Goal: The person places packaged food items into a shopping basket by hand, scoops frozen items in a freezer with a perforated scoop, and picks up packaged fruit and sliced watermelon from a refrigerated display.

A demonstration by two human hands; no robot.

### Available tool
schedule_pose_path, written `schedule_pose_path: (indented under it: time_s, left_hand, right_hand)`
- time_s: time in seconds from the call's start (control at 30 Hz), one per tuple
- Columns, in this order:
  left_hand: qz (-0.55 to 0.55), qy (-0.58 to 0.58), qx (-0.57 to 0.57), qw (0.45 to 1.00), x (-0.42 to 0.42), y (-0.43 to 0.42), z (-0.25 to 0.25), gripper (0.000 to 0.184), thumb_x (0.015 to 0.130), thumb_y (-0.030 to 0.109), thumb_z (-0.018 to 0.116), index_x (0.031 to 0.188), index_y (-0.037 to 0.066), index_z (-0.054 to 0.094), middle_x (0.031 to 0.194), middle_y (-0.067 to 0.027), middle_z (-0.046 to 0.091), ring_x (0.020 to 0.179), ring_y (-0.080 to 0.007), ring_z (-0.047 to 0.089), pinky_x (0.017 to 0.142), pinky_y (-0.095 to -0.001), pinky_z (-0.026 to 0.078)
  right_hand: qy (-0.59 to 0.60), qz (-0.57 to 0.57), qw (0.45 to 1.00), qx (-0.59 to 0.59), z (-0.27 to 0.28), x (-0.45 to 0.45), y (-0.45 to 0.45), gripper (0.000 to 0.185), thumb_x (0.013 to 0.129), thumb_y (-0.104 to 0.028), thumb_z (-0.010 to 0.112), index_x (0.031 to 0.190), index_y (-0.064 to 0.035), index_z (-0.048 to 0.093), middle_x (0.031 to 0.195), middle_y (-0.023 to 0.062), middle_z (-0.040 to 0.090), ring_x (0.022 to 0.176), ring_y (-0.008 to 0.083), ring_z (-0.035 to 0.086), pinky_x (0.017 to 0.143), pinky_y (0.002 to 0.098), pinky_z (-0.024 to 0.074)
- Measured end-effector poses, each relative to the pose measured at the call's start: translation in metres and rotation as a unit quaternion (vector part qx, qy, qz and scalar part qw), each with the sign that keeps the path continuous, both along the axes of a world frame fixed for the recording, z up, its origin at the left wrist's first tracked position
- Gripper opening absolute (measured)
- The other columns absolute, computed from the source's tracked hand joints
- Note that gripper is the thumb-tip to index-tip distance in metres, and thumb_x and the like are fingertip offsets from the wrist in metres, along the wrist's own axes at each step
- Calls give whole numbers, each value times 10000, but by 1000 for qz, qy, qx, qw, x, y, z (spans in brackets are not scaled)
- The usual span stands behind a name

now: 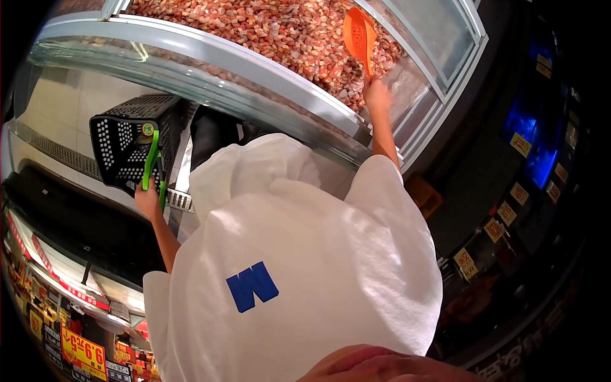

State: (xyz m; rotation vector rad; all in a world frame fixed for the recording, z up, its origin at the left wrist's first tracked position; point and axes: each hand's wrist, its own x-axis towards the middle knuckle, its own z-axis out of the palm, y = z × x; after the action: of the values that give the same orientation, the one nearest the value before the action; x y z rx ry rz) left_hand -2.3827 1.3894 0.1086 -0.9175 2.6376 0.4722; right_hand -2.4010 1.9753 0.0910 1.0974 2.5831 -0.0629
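An orange slotted scoop (360, 37) is in my right hand (378, 95), which is closed round its handle. The scoop's perforated bowl lies over a heap of small reddish-pink frozen pieces, perhaps shrimp (280, 39), inside a chest freezer. My left hand (147, 200) is wrapped round the bright green handle (151, 162) of a black shopping basket (130, 114). The basket hangs tilted at my left side, its perforated inner wall showing. A small round item with a green and orange label (147, 129) shows at its rim.
The freezer's pale frame (242, 56) and curved glass front (178, 79) run between me and the frozen pieces. A glass lid (439, 38) is at the right. Shelves with price tags (466, 262) stand on the right, and a yellow price sign (84, 353) is at lower left.
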Motion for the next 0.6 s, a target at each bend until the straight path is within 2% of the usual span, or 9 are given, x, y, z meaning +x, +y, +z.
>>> schedule_pose_path:
  time_s: [0.13, 0.43, 0.6]
  left_hand:
    - [-8, 10, -12, 1000, 1, -2, -2, 387, 716, 377, 596, 844, 13, 627, 672, -135, 600, 614, -286, 565, 574, -369, 414]
    - [-15, -1, -19, 1000, 2, -9, -9, 390, 719, 386, 590, 852, 21, 629, 676, -136, 601, 613, -295, 563, 572, -376, 413]
    - [-11, -6, -7, 1000, 2, -7, -6, 380, 722, 382, 588, 848, 26, 628, 658, -136, 595, 603, -297, 556, 563, -380, 406]
  right_hand:
    - [15, -2, 1000, -27, -5, 2, -2, 332, 860, -348, 406, 887, -59, 569, 785, 198, 603, 755, 361, 584, 662, 448, 460]
    - [107, -22, 994, -13, -3, 2, -1, 336, 863, -357, 403, 866, -53, 546, 732, 205, 596, 714, 385, 572, 638, 470, 447]
    - [52, 20, 998, -18, 0, -14, -1, 352, 854, -384, 411, 870, -60, 551, 750, 216, 593, 738, 390, 572, 646, 476, 447]
